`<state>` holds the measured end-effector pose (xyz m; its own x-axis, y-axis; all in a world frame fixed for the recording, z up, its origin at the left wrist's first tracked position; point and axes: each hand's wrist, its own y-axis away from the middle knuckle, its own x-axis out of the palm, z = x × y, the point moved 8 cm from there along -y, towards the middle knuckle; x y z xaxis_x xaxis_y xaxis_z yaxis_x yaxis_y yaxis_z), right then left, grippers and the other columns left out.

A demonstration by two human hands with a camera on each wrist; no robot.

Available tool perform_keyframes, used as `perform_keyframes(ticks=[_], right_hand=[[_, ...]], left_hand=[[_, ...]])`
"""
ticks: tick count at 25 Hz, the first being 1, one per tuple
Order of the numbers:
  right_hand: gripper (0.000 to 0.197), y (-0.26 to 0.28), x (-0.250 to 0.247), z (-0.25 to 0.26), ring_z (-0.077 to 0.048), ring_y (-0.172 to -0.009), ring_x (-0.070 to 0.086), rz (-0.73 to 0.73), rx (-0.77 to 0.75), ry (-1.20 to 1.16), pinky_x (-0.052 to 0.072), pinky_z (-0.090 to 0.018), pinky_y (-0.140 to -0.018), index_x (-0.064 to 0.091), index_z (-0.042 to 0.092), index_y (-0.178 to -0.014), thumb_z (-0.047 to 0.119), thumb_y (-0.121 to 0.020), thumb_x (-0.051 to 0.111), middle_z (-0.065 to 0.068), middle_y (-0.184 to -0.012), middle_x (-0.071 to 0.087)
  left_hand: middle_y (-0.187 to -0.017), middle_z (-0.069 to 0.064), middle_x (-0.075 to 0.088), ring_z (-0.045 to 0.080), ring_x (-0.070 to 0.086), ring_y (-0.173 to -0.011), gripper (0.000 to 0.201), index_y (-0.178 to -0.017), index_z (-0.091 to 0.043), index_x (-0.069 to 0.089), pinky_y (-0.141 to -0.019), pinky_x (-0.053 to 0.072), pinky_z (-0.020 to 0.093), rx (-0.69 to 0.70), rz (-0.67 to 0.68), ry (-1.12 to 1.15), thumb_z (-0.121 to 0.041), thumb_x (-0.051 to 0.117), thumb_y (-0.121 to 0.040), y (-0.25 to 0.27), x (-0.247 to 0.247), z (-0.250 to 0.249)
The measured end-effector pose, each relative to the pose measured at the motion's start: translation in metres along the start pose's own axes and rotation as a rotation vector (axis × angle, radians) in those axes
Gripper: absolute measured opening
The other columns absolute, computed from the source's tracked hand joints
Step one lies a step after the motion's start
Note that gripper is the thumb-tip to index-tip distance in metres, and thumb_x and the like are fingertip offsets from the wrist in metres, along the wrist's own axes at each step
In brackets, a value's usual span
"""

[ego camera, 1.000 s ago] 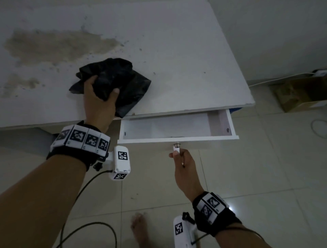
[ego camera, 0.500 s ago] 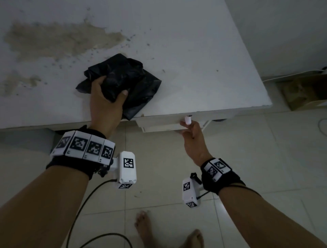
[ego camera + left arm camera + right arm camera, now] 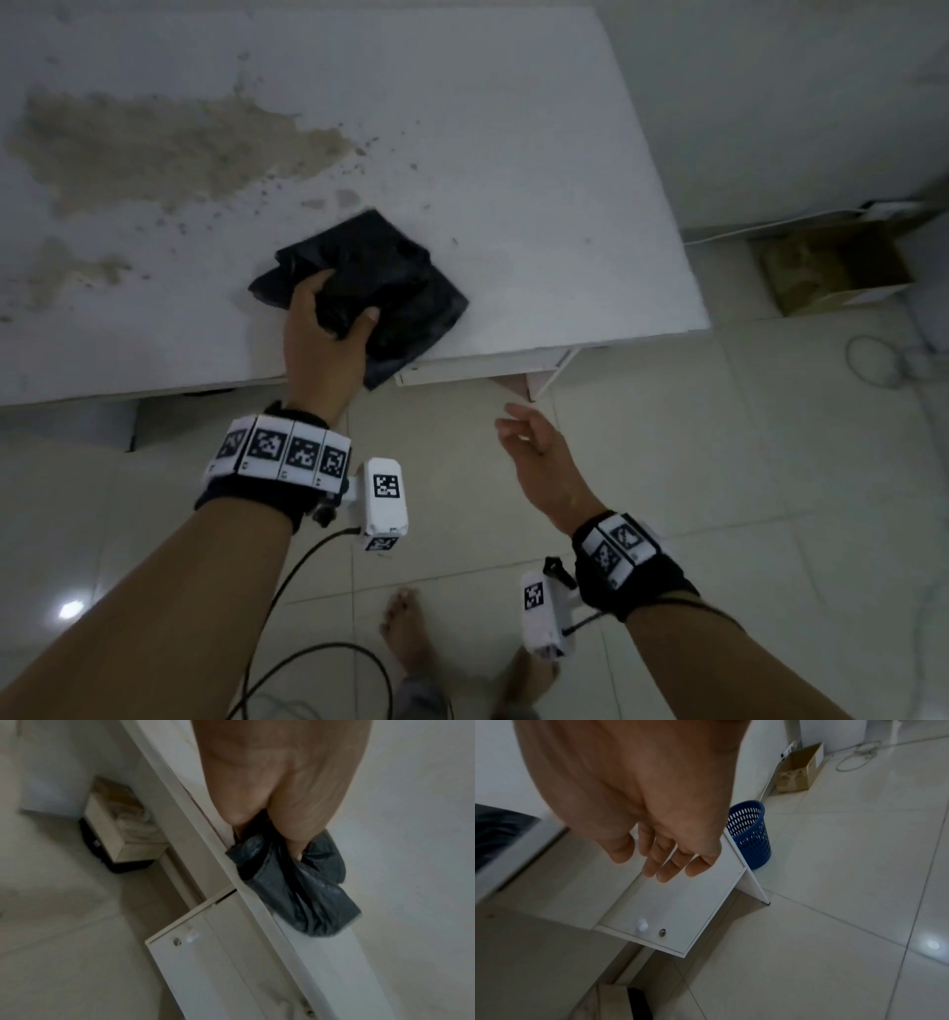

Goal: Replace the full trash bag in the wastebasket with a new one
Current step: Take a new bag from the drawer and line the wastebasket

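A crumpled black trash bag (image 3: 390, 288) lies on the white desk (image 3: 462, 128) near its front edge. My left hand (image 3: 328, 329) grips it, fingers curled into the plastic; the left wrist view shows the same bag (image 3: 300, 892) bunched under my fingers. My right hand (image 3: 524, 437) hangs below the desk edge with relaxed, spread fingers and holds nothing. The drawer (image 3: 670, 914) under the desk is pushed in, its white knob (image 3: 642, 925) beyond my right hand (image 3: 664, 862). An empty blue perforated wastebasket (image 3: 750, 833) stands on the floor beside the desk's side panel.
An open cardboard box (image 3: 842, 267) sits by the wall at the right, with a coiled white cable (image 3: 878, 360) on the tiled floor (image 3: 719, 514). A black cable (image 3: 287, 616) trails from my left wrist. My bare feet (image 3: 405, 632) stand below. The desk top has a large brown stain (image 3: 154, 149).
My right hand pushed the open drawer in by its knob, then let go and drew back with fingers spread. My left hand kept gripping the black bag on the desk.
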<state>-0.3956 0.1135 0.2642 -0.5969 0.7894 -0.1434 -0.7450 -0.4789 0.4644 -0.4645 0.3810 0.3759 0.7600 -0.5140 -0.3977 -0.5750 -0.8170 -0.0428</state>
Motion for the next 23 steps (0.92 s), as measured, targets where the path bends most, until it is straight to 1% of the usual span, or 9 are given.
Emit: perform_keyframes(ticks=[3,4,7,9,11,13,16,19,23], right_hand=[[0.021,0.06,-0.024,0.038,-0.009,-0.104,0.063,0.03,-0.055,0.126,0.049,-0.026,-0.093,0.059,0.024,-0.118,0.026,-0.097,0.056,0.003,-0.112,0.067],[0.023,0.077,-0.036,0.052,-0.006,-0.104,0.063,0.036,-0.072,0.146,0.049,-0.024,-0.093,0.059,0.025,-0.12,0.029,-0.097,0.056,0.006,-0.112,0.067],[0.028,0.112,-0.073,0.089,-0.003,-0.105,0.062,0.065,-0.125,0.195,0.05,-0.025,-0.093,0.057,0.029,-0.123,0.037,-0.097,0.053,0.013,-0.114,0.066],[0.027,0.125,-0.105,0.11,-0.002,-0.105,0.062,0.067,-0.155,0.219,0.051,-0.025,-0.091,0.057,0.033,-0.123,0.038,-0.097,0.052,0.014,-0.114,0.066],[0.024,0.129,-0.145,0.128,-0.003,-0.104,0.062,0.05,-0.198,0.24,0.052,-0.027,-0.091,0.056,0.036,-0.121,0.037,-0.097,0.053,0.014,-0.113,0.067],[0.024,0.125,-0.193,0.145,-0.002,-0.104,0.062,0.038,-0.252,0.279,0.051,-0.027,-0.09,0.056,0.038,-0.12,0.037,-0.096,0.053,0.016,-0.112,0.067],[0.026,0.115,-0.273,0.175,0.0,-0.102,0.06,0.049,-0.332,0.376,0.046,-0.015,-0.086,0.056,0.034,-0.123,0.035,-0.097,0.052,0.017,-0.111,0.066],[0.029,0.107,-0.345,0.207,0.0,-0.1,0.061,0.053,-0.428,0.457,0.045,-0.009,-0.083,0.057,0.027,-0.125,0.032,-0.097,0.053,0.014,-0.111,0.066],[0.03,0.08,-0.408,0.234,-0.001,-0.097,0.06,0.07,-0.503,0.539,0.044,-0.008,-0.081,0.057,0.023,-0.125,0.032,-0.096,0.055,0.011,-0.113,0.063]], left_hand=[[-0.12,-0.004,0.055,0.006,0.052,-0.11,0.048,-0.128,-0.011,0.051,-0.09,0.041,0.008,0.024,0.02,0.054,-0.014,0.071,-0.085,0.035,-0.005,-0.04],[-0.121,-0.004,0.056,0.005,0.053,-0.109,0.048,-0.129,-0.012,0.051,-0.09,0.042,0.008,0.01,0.062,0.089,-0.015,0.071,-0.085,0.049,-0.003,-0.055],[-0.124,-0.001,0.06,0.011,0.058,-0.112,0.049,-0.131,-0.02,0.051,-0.094,0.049,0.026,-0.054,0.189,0.166,-0.02,0.071,-0.086,0.083,0.015,-0.09],[-0.126,0.0,0.059,0.013,0.058,-0.114,0.049,-0.132,-0.023,0.05,-0.094,0.05,0.031,-0.063,0.256,0.204,-0.022,0.07,-0.087,0.098,0.035,-0.113],[-0.128,0.0,0.058,0.013,0.058,-0.115,0.05,-0.132,-0.025,0.049,-0.094,0.051,0.033,-0.057,0.297,0.232,-0.023,0.07,-0.087,0.106,0.062,-0.139],[-0.127,-0.002,0.058,0.008,0.057,-0.114,0.051,-0.132,-0.026,0.048,-0.093,0.051,0.027,-0.03,0.319,0.244,-0.022,0.071,-0.086,0.109,0.098,-0.169],[-0.124,-0.002,0.058,0.001,0.056,-0.109,0.051,-0.131,-0.023,0.049,-0.088,0.048,0.017,0.02,0.326,0.224,-0.018,0.072,-0.085,0.114,0.162,-0.216],[-0.122,0.001,0.06,0.009,0.058,-0.109,0.049,-0.127,-0.022,0.052,-0.091,0.05,0.026,0.035,0.38,0.232,-0.017,0.073,-0.084,0.125,0.23,-0.257],[-0.12,0.0,0.058,0.013,0.057,-0.11,0.048,-0.126,-0.022,0.05,-0.088,0.048,0.021,0.011,0.363,0.246,-0.016,0.073,-0.084,0.135,0.299,-0.286]])
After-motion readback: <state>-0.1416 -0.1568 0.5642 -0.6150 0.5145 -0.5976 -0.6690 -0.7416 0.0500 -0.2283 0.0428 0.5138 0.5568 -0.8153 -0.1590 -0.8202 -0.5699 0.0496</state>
